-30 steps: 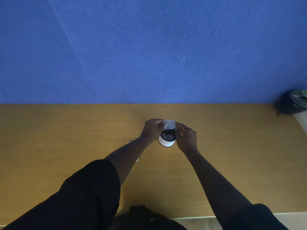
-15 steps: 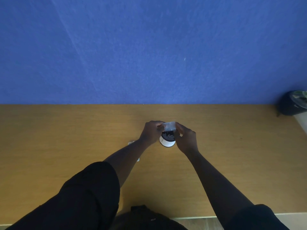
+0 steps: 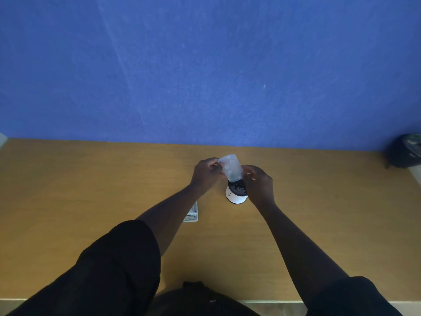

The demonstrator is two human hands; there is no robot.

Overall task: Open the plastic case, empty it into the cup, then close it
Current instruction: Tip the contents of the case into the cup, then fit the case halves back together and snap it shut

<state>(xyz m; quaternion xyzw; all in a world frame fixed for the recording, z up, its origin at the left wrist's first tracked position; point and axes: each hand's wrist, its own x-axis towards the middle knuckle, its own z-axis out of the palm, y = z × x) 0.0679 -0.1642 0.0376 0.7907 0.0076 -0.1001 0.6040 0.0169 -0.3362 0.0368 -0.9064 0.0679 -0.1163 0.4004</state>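
Observation:
A translucent plastic case (image 3: 230,167) is held tilted over a small white cup (image 3: 235,197) on the wooden table (image 3: 91,190). My left hand (image 3: 205,173) grips the case's left edge and my right hand (image 3: 258,182) grips its right edge. The case's lower end hangs just above the cup's mouth. The cup's dark inside shows several small pale pieces (image 3: 238,189). The case's clear lid (image 3: 191,214) lies flat on the table, partly hidden behind my left forearm.
A blue wall (image 3: 205,65) rises right behind the table's far edge. A dark round object (image 3: 404,153) sits at the table's far right corner. The table's near edge (image 3: 273,301) runs just in front of my body.
Both hands have lifted the case higher and tipped it more upright over the cup. More of the cup's inside with its small pieces shows now.

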